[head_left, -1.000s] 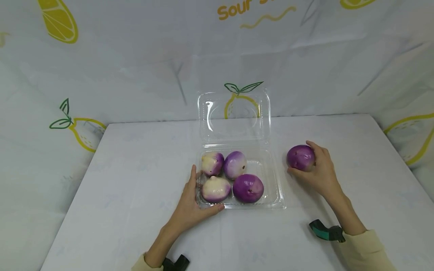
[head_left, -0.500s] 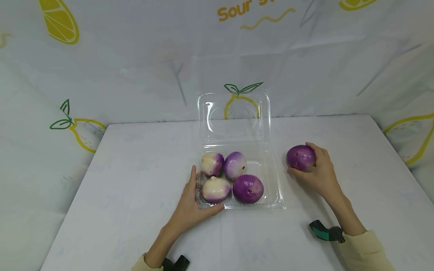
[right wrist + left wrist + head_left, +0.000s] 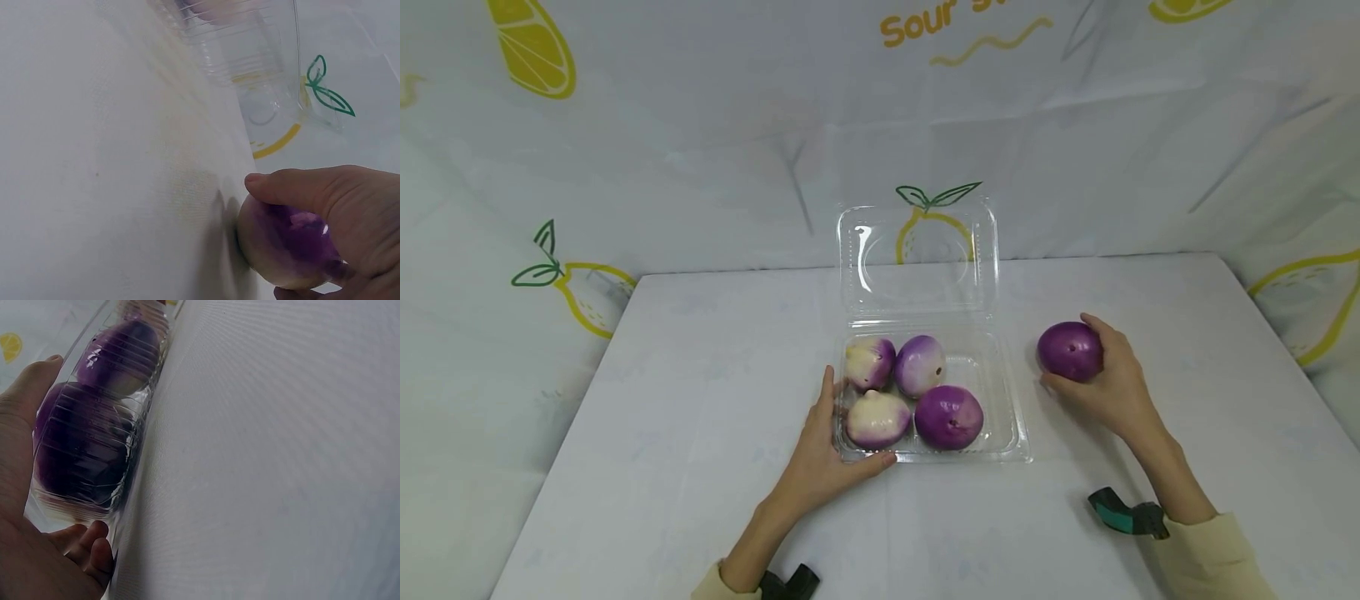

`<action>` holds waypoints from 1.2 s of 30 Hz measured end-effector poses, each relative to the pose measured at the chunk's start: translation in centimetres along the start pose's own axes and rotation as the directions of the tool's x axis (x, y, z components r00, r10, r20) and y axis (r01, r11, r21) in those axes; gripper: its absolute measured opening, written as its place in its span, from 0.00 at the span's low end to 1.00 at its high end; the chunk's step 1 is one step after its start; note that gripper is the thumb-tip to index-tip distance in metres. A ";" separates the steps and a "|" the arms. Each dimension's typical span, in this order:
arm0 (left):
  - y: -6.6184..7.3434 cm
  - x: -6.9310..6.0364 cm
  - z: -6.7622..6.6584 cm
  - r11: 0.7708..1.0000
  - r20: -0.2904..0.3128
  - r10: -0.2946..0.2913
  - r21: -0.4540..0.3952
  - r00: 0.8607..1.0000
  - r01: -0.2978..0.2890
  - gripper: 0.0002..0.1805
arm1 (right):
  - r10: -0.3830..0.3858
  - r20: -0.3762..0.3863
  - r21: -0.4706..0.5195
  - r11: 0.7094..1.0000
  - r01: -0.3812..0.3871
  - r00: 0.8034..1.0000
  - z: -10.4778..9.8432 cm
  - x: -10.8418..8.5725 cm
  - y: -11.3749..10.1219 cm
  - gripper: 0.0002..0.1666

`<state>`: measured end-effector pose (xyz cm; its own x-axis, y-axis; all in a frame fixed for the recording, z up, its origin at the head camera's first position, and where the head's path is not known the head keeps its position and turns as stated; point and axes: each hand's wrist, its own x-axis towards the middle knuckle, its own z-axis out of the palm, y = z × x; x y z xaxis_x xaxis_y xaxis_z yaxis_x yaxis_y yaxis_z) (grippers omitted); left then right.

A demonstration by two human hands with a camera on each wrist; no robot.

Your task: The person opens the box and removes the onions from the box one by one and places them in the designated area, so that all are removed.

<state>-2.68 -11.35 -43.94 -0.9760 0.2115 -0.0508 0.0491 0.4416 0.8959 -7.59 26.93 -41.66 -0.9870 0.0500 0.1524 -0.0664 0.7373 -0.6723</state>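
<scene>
- A clear box (image 3: 962,457) lies open on a white bench (image 3: 700,400); clock places are read from the box's centre, 12 being away from the person.
- Four round purple-and-white fruits are inside: a yellowish fruit (image 3: 870,363) at 10 o'clock, a lilac fruit (image 3: 920,365) at 11, a pale fruit (image 3: 877,419) at 8 and a dark fruit (image 3: 950,417) at 5.
- The lid (image 3: 880,287) is raised at 12.
- The left hand (image 3: 820,471), at 8 o'clock, holds the box's near corner, its thumb spread wide from the fingers.
- The right hand (image 3: 1116,379) pinches a fifth fruit (image 3: 1068,352) between thumb and fingers, outside the box between 2 and 3; whether that fruit touches the bench is hard to tell.
- As things lie, four fruits look settled; one is out and the lid is not closed.
</scene>
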 end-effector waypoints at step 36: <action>-0.1 0.0 0.0 1.000 -0.001 0.008 -0.010 1.000 -0.008 0.76 | -0.179 -0.130 0.203 0.958 0.203 0.975 -0.1 -2.1 -5.4 0.51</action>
<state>-2.68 -11.35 -44.02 -0.9759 0.2137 -0.0435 0.0542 0.4309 0.9007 -5.19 22.87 -38.25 -0.9317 0.0045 0.3632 -0.2935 0.5796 -0.7602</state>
